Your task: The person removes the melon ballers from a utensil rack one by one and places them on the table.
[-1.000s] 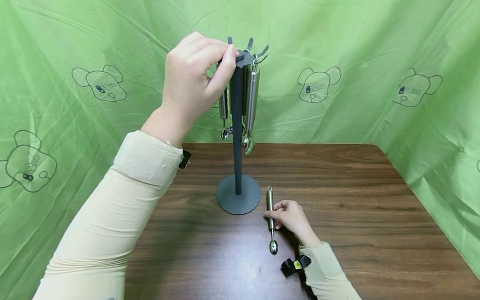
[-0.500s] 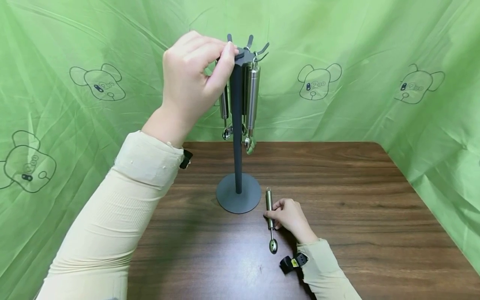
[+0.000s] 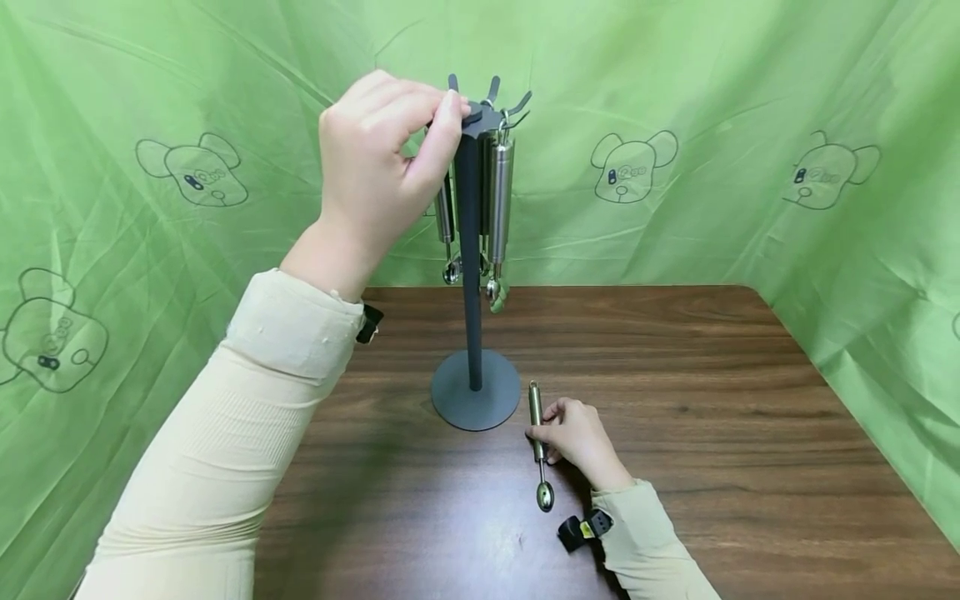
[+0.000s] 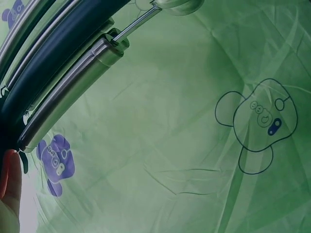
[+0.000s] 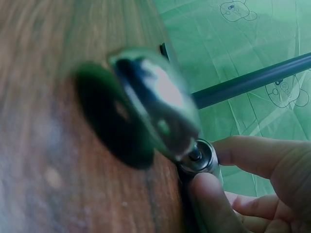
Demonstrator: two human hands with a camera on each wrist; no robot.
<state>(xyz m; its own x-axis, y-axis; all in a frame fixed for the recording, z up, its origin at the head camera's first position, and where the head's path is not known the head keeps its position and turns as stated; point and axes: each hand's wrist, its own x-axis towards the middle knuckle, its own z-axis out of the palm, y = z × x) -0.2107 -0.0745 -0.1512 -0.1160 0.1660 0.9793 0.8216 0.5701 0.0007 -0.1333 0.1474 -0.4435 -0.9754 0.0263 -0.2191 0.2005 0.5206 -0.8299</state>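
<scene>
My left hand [image 3: 386, 154] pinches the top of a dark grey hanging stand [image 3: 471, 267] between thumb and fingers. Steel utensils hang from its hooks, among them a melon baller [image 3: 501, 200] on the right side, its scoop end down. Low at the table, my right hand [image 3: 581, 437] grips the handle of another melon baller [image 3: 544, 496] between thumb and fingers. Its ring end points away from me, beside the stand's base. In the right wrist view the shiny scoop [image 5: 160, 102] is close over the wood. In the left wrist view a hanging steel handle [image 4: 73, 92] slants past the post.
The stand's round base [image 3: 457, 400] rests on the brown wooden table [image 3: 712, 433]. Several bare hook tips [image 3: 517, 103] stick up at its top. A green cloth [image 3: 637, 67] with bear-head drawings surrounds the table at the back and sides.
My right hand and its melon baller have shifted slightly left, the ring end coming a little nearer to me. My left hand keeps its hold on the stand's top.
</scene>
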